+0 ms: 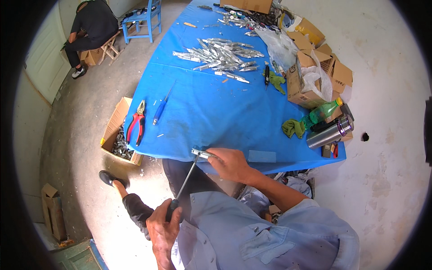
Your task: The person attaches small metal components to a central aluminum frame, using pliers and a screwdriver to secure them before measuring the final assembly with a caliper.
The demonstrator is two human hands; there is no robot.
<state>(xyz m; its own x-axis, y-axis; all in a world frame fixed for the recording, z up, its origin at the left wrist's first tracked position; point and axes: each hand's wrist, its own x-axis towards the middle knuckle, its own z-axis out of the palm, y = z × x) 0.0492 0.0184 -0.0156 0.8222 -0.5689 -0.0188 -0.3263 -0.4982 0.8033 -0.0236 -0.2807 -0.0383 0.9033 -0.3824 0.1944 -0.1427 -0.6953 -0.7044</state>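
Note:
My left hand [163, 225] is closed around the dark handle of a screwdriver [187, 180], whose long metal shaft slants up and away to the right. Its tip meets the end of a small silvery metal part [200, 153] at the near edge of the blue-covered table [193, 112]. That part is gripped by my right hand [230, 165], whose fingers hide its other end. Beyond them on the cloth lie red-and-black pliers [136, 123] and a second screwdriver with a blue handle [159, 112].
A heap of silvery metal parts [220, 54] covers the table's middle. Along the right stand cardboard boxes [302, 81], a green bottle [321, 112] and a steel flask [330, 133]. An open carton of metal pieces [118, 130] sits at the left edge. Another person [94, 27] sits far left.

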